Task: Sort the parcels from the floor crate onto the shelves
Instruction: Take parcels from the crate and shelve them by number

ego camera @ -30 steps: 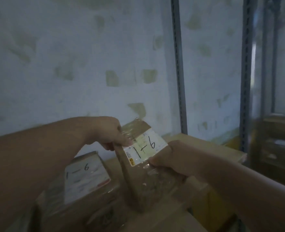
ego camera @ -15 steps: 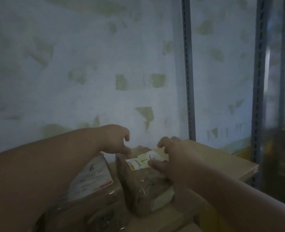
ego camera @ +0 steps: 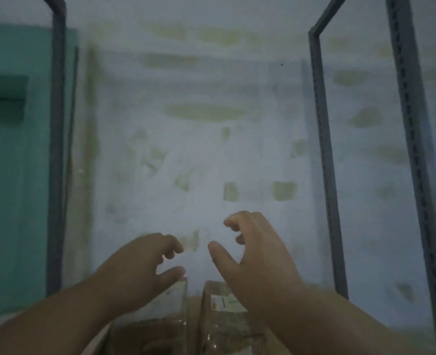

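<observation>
Looking at wall: pale blue wall (ego camera: 186, 149) filled most of the view, patchy with yellowish blotches, kinda blurry.
Door: green door (ego camera: 11, 162) sat off at the far left.
Rack posts: grey metal uprights (ego camera: 324, 175) stood on both sides, framing the bay.
Left parcel: taped brown parcel (ego camera: 165, 321) sat low on the shelf (ego camera: 192, 316), half hidden by the left arm.
Right parcel: second parcel (ego camera: 227, 326) was just beside it, white label up, writing too blurry to read.
Left hand: left hand (ego camera: 137, 272) hovered above the parcels, fingers loosely curled and apart, gripping nothing.
Right hand: right hand (ego camera: 257, 257) was the same, thumb out, fingers spread, off the parcel.
</observation>
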A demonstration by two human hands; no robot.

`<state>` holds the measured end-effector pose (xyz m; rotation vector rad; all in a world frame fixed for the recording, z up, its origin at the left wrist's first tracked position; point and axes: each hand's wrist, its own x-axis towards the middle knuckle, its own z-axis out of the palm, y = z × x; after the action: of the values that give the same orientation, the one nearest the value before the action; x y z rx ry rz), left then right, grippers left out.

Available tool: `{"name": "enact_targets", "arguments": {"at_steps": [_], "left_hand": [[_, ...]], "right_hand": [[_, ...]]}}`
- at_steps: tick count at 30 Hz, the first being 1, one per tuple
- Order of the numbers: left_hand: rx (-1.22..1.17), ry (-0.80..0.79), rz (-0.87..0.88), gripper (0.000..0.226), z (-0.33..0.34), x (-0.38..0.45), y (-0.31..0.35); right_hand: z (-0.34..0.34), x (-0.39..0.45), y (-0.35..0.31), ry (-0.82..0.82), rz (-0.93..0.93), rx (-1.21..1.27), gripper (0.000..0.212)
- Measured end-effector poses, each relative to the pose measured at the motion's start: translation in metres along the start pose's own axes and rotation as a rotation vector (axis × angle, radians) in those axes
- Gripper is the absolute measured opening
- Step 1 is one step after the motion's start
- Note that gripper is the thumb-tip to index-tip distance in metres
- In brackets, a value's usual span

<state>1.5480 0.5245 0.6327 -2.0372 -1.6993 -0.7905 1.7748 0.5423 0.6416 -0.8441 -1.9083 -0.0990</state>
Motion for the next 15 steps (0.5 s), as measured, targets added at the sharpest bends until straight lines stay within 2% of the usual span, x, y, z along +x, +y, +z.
{"name": "enact_targets", "arguments": {"at_steps": [5,7,11,15], "left_hand": [[0.105,0.156,-0.277,0.014,-0.06,-0.097,-0.003],[0.135,0.184,-0.389,0.017,-0.081,-0.146,-0.007],[0.156,0.26,-0.462,0.033,-0.118,-0.229,-0.01],[0.188,0.297,-0.556,0.027,-0.171,-0.307,-0.038]], "right_hand": [[0.009,-0.003,-0.083,-0.085,-0.154,0.226,0.044],[0.018,-0.019,-0.124,-0.137,-0.196,0.288,0.043],[0.029,-0.057,-0.196,-0.218,-0.269,0.36,0.043],[0.044,-0.08,-0.283,-0.209,-0.351,0.406,0.047]]}}
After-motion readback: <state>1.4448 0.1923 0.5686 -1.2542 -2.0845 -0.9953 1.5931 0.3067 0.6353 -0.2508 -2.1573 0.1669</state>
